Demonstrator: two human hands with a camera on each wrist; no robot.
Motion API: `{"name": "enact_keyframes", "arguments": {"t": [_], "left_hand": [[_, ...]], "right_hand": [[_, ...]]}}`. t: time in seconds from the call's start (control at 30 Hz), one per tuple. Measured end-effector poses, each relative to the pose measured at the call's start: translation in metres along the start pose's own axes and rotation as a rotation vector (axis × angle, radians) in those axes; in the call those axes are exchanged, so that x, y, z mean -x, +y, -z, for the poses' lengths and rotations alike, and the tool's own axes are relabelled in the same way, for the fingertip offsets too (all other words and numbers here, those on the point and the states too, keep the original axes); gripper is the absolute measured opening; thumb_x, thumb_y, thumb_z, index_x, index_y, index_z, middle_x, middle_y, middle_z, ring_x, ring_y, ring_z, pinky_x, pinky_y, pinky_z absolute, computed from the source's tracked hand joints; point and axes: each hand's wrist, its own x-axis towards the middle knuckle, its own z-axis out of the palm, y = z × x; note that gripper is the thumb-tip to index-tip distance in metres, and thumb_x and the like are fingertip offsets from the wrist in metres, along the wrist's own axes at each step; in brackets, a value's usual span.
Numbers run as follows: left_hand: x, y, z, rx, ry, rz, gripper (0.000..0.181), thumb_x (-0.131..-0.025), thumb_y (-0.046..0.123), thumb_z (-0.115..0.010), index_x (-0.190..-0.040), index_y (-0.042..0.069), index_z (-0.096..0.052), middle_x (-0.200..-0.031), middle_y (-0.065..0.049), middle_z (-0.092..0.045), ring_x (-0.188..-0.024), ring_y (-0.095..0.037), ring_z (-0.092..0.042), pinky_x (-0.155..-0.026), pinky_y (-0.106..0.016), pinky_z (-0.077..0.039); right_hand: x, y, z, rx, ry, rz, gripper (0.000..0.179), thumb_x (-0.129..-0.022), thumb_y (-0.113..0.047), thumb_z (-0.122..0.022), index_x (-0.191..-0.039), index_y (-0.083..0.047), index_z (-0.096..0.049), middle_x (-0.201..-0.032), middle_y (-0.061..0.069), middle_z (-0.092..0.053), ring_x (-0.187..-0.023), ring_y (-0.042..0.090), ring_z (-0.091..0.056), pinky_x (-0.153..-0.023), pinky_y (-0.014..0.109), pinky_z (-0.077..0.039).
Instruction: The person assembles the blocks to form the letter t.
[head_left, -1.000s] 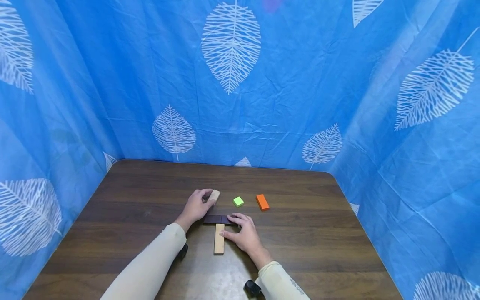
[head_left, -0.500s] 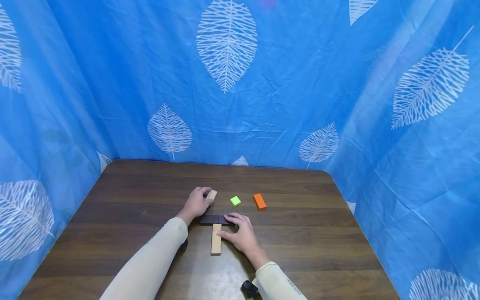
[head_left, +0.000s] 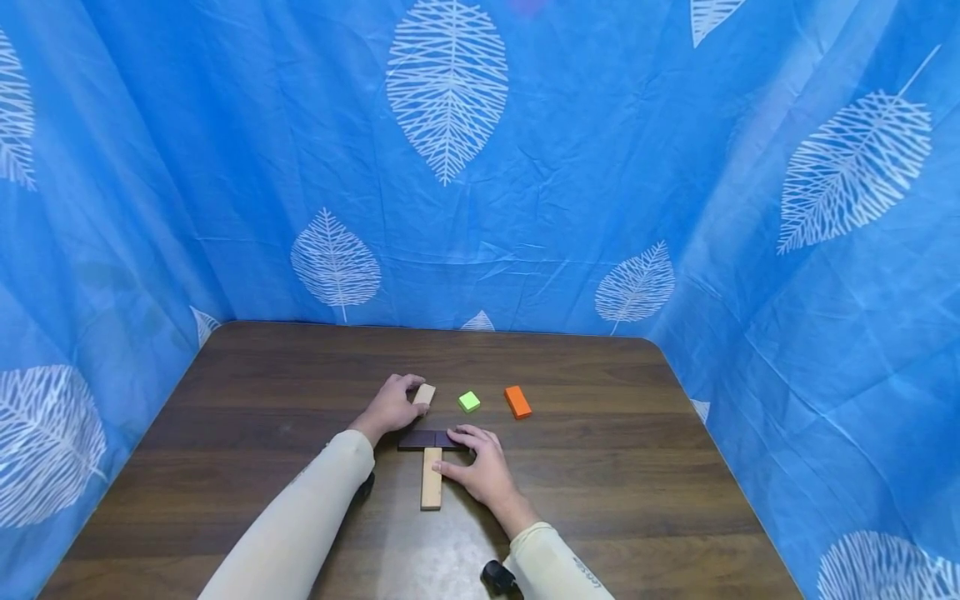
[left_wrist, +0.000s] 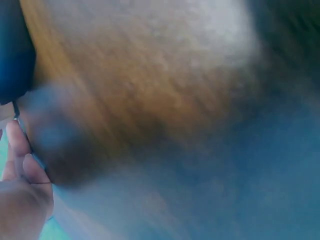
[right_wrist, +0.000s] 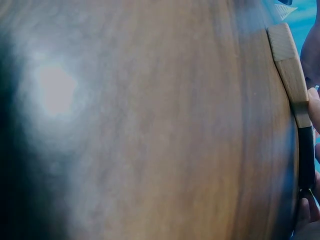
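Observation:
In the head view my left hand pinches a small pale wooden block between thumb and fingers, beyond the dark blocks. Its fingertips show at the left edge of the left wrist view. Two dark brown blocks lie end to end in a row across the table. A long light wooden block runs from their near side toward me, making a T. My right hand rests loosely spread there, fingers at the right end of the dark row and thumb at the long light block.
A lime green square block and an orange rectangular block lie to the right of the pale block. They stand on a brown wooden table, with a blue leaf-patterned curtain around its back and sides.
The head view has drifted slightly, so things appear a little farther left. The left hand keeps its pinch on the small pale block, which sits slightly more to the right; the right hand stays put.

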Motion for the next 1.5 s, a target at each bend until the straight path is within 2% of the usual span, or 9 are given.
{"name": "enact_keyframes", "arguments": {"t": [0.17, 0.37, 0.53, 0.67, 0.93, 1.27, 1.5], "left_hand": [[0.005, 0.002, 0.0, 0.069, 0.028, 0.016, 0.05, -0.088, 0.015, -0.08, -0.133, 0.008, -0.06, -0.108, -0.011, -0.065, -0.096, -0.028, -0.06, -0.088, -0.045, -0.048], [0.01, 0.005, -0.005, 0.131, 0.085, 0.032, 0.048, -0.085, 0.014, -0.083, -0.128, 0.012, -0.062, -0.104, -0.009, -0.07, -0.097, -0.028, -0.064, -0.087, -0.047, -0.049], [0.014, 0.005, -0.008, 0.165, 0.121, 0.041, 0.04, -0.085, 0.014, -0.083, -0.122, 0.014, -0.065, -0.091, -0.002, -0.07, -0.089, -0.024, -0.064, -0.084, -0.046, -0.049], [0.017, 0.006, -0.008, 0.19, 0.132, 0.029, 0.038, -0.086, 0.015, -0.082, -0.12, 0.014, -0.066, -0.088, -0.001, -0.069, -0.087, -0.023, -0.064, -0.086, -0.048, -0.048], [0.023, 0.011, -0.007, 0.175, 0.091, -0.002, 0.036, -0.086, 0.017, -0.082, -0.119, 0.013, -0.068, -0.085, 0.002, -0.071, -0.086, -0.02, -0.066, -0.087, -0.047, -0.049], [0.025, 0.009, -0.006, 0.146, 0.046, 0.019, 0.034, -0.089, 0.016, -0.08, -0.12, 0.01, -0.068, -0.086, 0.0, -0.071, -0.082, -0.018, -0.067, -0.083, -0.045, -0.05], [0.023, 0.008, -0.006, 0.087, 0.032, 0.007, 0.035, -0.089, 0.016, -0.079, -0.121, 0.008, -0.068, -0.089, -0.002, -0.07, -0.084, -0.018, -0.066, -0.081, -0.042, -0.052]], "right_hand": [[0.001, 0.003, 0.0, 0.008, 0.013, 0.02, 0.059, -0.075, -0.034, -0.09, -0.124, -0.007, -0.072, -0.132, 0.009, -0.063, -0.125, 0.033, -0.049, -0.104, 0.05, -0.039], [0.002, 0.004, 0.001, -0.001, 0.019, 0.014, 0.059, -0.075, -0.035, -0.09, -0.124, -0.007, -0.072, -0.132, 0.009, -0.063, -0.126, 0.034, -0.049, -0.105, 0.051, -0.037], [0.001, 0.004, 0.001, -0.007, 0.005, 0.002, 0.059, -0.076, -0.037, -0.089, -0.125, -0.008, -0.072, -0.133, 0.008, -0.062, -0.127, 0.034, -0.048, -0.105, 0.052, -0.037], [0.001, 0.003, 0.001, -0.002, 0.002, -0.005, 0.059, -0.077, -0.037, -0.089, -0.125, -0.008, -0.072, -0.133, 0.008, -0.062, -0.127, 0.034, -0.048, -0.105, 0.051, -0.037], [0.001, 0.002, 0.002, 0.005, 0.001, 0.003, 0.059, -0.077, -0.037, -0.089, -0.125, -0.007, -0.072, -0.133, 0.009, -0.063, -0.126, 0.035, -0.048, -0.104, 0.052, -0.038], [0.0, 0.003, -0.001, -0.004, 0.001, 0.006, 0.06, -0.077, -0.038, -0.088, -0.126, -0.008, -0.072, -0.134, 0.008, -0.062, -0.127, 0.034, -0.048, -0.105, 0.052, -0.037], [0.0, 0.001, -0.001, -0.002, 0.008, 0.003, 0.06, -0.077, -0.037, -0.089, -0.126, -0.007, -0.072, -0.133, 0.007, -0.063, -0.127, 0.033, -0.048, -0.105, 0.052, -0.038]]}}
